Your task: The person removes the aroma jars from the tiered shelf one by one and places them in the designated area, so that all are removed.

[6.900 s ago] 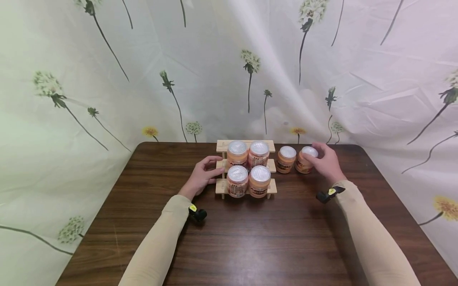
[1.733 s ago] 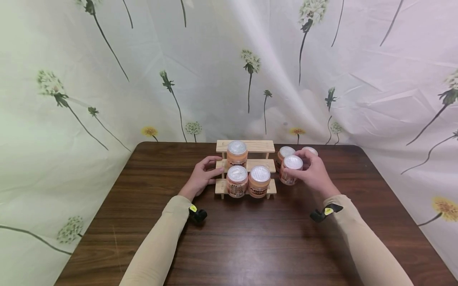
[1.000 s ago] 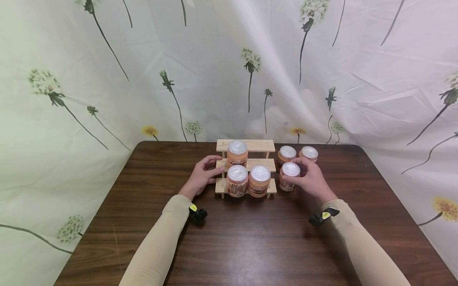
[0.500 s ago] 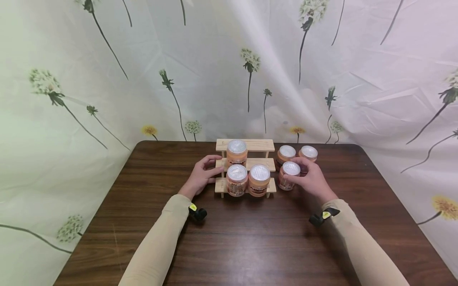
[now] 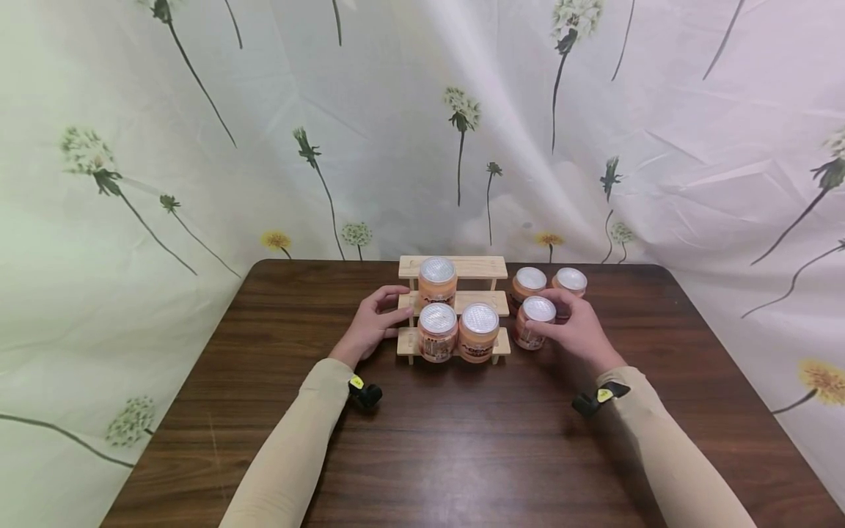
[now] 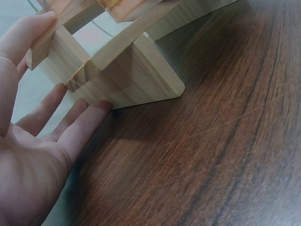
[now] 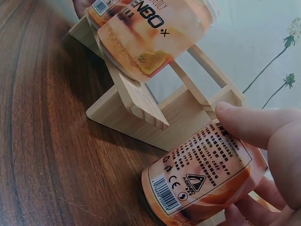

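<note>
A three-tier wooden rack stands at the back of the table. On its middle tier sits an orange jar with a ridged clear lid; two like jars, one at left and one at right, share the lowest tier. My left hand is at the rack's left side, thumb on a slat end and extended fingertips against the side panel. Right of the rack, my right hand grips another orange jar between thumb and fingers, upright and low over the table, barcode label showing.
Behind the held jar two more orange jars, a left one and a right one, stand side by side on the dark wooden table. A dandelion-print curtain hangs behind the table's back edge.
The right hand has left the far right jar, taken the middle tier's right jar and brought it right, beside the rack. It barely shifts in the last second. The left hand stays put.
</note>
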Action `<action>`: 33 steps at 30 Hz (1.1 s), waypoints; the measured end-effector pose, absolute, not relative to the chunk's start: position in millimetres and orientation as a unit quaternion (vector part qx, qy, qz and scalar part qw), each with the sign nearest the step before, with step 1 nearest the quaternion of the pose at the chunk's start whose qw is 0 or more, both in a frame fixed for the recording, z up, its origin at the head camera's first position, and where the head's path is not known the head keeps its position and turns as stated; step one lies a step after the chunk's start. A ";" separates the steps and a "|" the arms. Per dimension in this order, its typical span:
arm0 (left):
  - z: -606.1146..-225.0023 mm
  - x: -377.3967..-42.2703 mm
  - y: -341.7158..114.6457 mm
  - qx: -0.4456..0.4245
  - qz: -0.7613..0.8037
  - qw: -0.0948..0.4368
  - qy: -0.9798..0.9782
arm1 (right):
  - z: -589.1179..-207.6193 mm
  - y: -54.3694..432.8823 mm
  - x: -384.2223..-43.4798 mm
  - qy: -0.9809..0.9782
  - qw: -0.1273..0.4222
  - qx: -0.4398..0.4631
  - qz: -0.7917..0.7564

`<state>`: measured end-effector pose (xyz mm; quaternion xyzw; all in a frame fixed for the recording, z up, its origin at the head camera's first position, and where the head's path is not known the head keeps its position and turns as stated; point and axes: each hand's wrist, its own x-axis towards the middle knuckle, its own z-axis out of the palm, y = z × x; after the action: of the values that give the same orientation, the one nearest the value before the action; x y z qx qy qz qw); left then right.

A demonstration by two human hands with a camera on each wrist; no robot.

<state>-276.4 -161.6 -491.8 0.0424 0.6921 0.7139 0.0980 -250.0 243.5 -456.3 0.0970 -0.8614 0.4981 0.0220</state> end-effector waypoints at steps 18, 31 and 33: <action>-493.2 -277.0 -163.5 0.042 0.716 0.096 0.690 | -422.8 238.7 -247.5 -0.823 0.064 0.098 0.556; -492.6 -275.2 -161.4 0.045 0.715 0.095 0.691 | -400.7 206.7 -258.3 -0.821 0.091 0.168 0.539; -492.9 -275.4 -161.1 0.046 0.717 0.095 0.689 | -399.0 199.1 -260.0 -0.815 0.075 0.173 0.549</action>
<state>-275.4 -161.1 -492.9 0.0458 0.6890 0.7170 0.0952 -260.0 199.1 -399.0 0.1728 -0.8147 0.5485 0.0746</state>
